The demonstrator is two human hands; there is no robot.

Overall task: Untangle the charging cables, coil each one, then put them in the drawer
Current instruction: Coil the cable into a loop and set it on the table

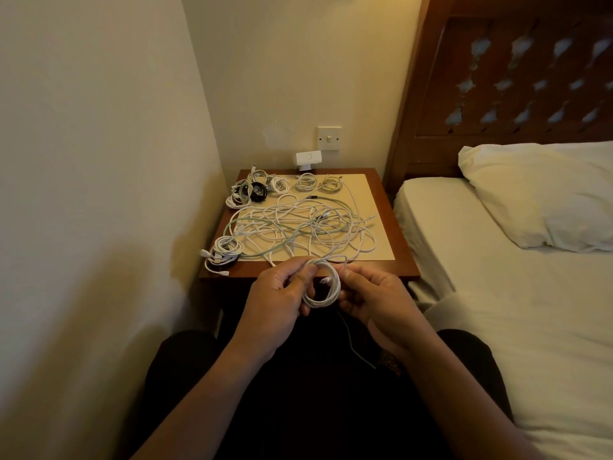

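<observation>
You have a small coil of white charging cable (323, 288) raised between both hands, just in front of the near edge of the wooden bedside tabletop (393, 227). Your left hand (275, 293) has its fingers curled round the coil's left side, with the thumb pressing the loops together so they cannot spring apart. Your right hand (374, 293) pinches the right side with its fingertips, where a strand leads up toward the tabletop. A white connector end (325, 279) shows inside the loop. From that, you look to be on the last turns of this cable, holding it off the surface so the free length feeds in without dragging the rest.

The loose tangle of white and pale green cables (298, 227) sprawls over the beige mat (371, 194), well short of sorted. Finished bundles sit out of the way along the edges: a cluster of white coils (238, 195) with one black coil (258, 191) at the far left corner, two small pale coils (305, 181) at the back, and a white bundle (220, 254) at the near left corner. No drawer shows in view, so stowing looks some way off.
</observation>
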